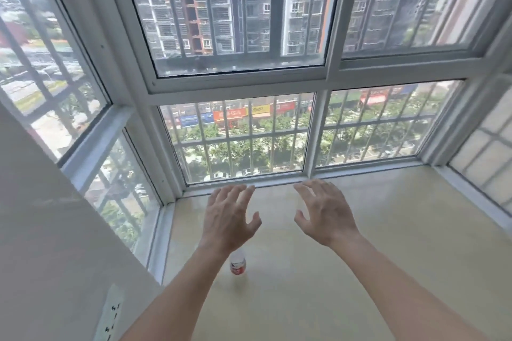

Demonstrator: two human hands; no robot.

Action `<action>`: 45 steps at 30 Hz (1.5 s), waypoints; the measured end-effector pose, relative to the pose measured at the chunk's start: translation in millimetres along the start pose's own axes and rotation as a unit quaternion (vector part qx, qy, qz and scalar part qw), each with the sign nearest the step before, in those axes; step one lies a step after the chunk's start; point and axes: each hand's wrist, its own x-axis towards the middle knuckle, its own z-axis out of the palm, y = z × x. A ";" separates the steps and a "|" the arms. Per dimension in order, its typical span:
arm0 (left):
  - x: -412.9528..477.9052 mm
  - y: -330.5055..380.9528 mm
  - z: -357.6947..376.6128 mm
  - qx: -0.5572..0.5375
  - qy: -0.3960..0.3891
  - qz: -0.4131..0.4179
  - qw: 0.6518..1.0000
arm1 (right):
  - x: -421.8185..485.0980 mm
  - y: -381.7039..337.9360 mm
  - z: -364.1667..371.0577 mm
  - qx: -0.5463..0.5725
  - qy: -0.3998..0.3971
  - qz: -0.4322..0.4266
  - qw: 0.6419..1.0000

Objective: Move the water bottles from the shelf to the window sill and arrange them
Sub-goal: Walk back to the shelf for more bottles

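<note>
Both hands (277, 216) outstretched, fingers spread

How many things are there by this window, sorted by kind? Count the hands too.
Clear plastic water bottle with a red label: 1
Bare hands, the left hand and the right hand, both open: 2
White wall socket: 1
Total: 4

Two bare forearms (177, 293), slender and smooth, lead to the bare left hand (230, 219) and right hand (324, 216).
</note>
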 end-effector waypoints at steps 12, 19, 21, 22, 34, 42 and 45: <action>-4.6 159.0 41.9 -0.148 -0.063 0.306 0.938 | -203.4 61.5 -47.4 -0.099 0.009 0.310 0.946; -42.9 250.5 48.1 -0.194 -0.099 0.454 0.864 | -313.3 55.8 -76.2 -0.152 0.042 0.442 0.883; -52.6 271.0 48.7 -0.202 -0.103 0.481 0.847 | -337.5 54.1 -79.8 -0.163 0.048 0.470 0.866; -57.0 280.8 48.5 -0.204 -0.104 0.492 0.840 | -348.1 53.4 -81.1 -0.165 0.048 0.484 0.858; -77.8 398.6 66.2 -0.223 -0.108 0.577 0.778 | -431.8 101.2 -91.6 -0.158 0.060 0.583 0.794; -57.1 539.5 97.8 -0.221 -0.101 0.605 0.758 | -478.0 230.5 -103.3 -0.157 0.068 0.587 0.791; -48.0 607.7 112.5 -0.217 -0.110 0.605 0.758 | -499.4 295.5 -119.1 -0.147 0.074 0.592 0.789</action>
